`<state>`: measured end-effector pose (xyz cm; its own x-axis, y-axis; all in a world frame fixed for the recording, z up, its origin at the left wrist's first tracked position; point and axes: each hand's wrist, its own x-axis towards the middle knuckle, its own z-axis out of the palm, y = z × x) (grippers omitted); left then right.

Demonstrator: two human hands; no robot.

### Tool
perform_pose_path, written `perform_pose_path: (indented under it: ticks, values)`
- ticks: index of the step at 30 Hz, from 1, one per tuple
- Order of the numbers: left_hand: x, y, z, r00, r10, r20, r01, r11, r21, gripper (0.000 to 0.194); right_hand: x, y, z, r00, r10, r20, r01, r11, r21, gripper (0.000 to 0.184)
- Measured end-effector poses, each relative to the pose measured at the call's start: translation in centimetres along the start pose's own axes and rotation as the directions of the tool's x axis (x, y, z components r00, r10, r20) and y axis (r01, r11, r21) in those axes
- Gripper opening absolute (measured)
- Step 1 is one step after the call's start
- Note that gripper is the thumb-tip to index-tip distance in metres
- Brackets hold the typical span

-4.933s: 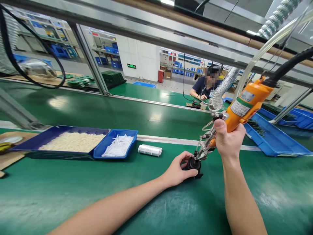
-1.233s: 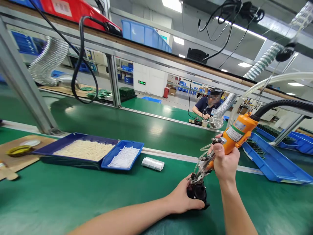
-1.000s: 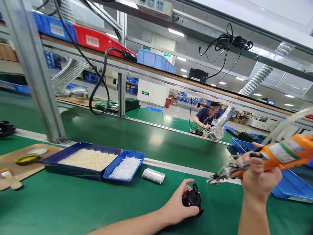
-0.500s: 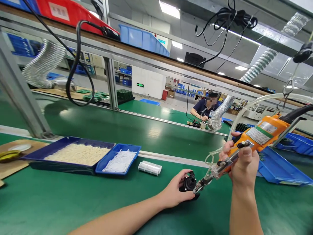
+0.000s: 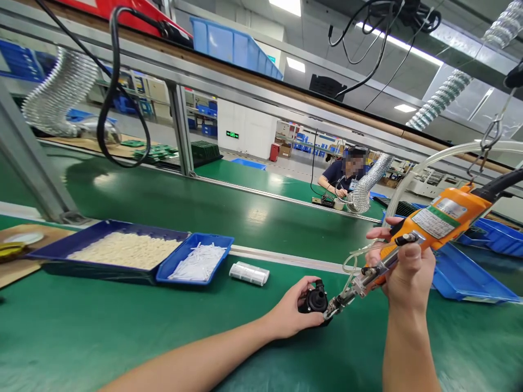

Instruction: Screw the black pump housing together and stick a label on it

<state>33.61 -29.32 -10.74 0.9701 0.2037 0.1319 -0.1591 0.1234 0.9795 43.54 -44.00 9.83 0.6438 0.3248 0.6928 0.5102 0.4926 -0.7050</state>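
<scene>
My left hand is closed around a small black round part with a short spout, like a pump housing, held low over the green bench. In my right hand is an orange electric screwdriver, gripped by its body and hanging from a metal hook. Its metal nose slants down to the left, and the tip meets the lower right edge of the black part, beside my left thumb. Whether a screw sits under the tip is hidden. A thin clear tube loops beside the nose.
To the left stand a dark blue tray of cream-coloured pieces and a blue tray of white sticks. A clear plastic roll lies nearby. Blue bins are at right. A frame bar crosses above; a co-worker sits beyond.
The camera view has shifted slightly, so the shelf and trays sit a little higher. Both hands keep their holds; the black part looks tilted slightly differently, with the screwdriver tip still at its edge.
</scene>
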Motion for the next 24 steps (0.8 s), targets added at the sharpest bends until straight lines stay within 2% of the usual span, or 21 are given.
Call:
perform_pose_path:
  ticks: [8, 15, 21, 24]
  values:
    - [0.5, -0.1, -0.1, 1.000, -0.016, 0.007, 0.016, 0.999, -0.044, 0.084, -0.5, 0.8, 0.6, 0.999, 0.034, 0.018, -0.035, 0.997, 0.073, 0.062]
    - [0.5, 0.0, 0.5, 0.998, -0.035, -0.047, 0.028, 0.990, -0.140, 0.084, -1.5, 3.1, 1.1, 1.000, 0.011, -0.021, -0.013, 0.993, -0.115, 0.055]
    - [0.3, 0.2, 0.8, 1.000, -0.006, -0.030, 0.001, 0.986, -0.167, 0.078, -1.7, 3.1, 1.7, 1.000, 0.001, -0.011, -0.002, 0.992, -0.129, 0.050]
    - [0.1, 0.3, 0.7, 1.000, 0.002, -0.026, -0.005, 0.993, -0.114, 0.079, -1.7, 3.1, 1.9, 0.999, 0.024, -0.033, -0.028, 0.992, -0.123, 0.049]
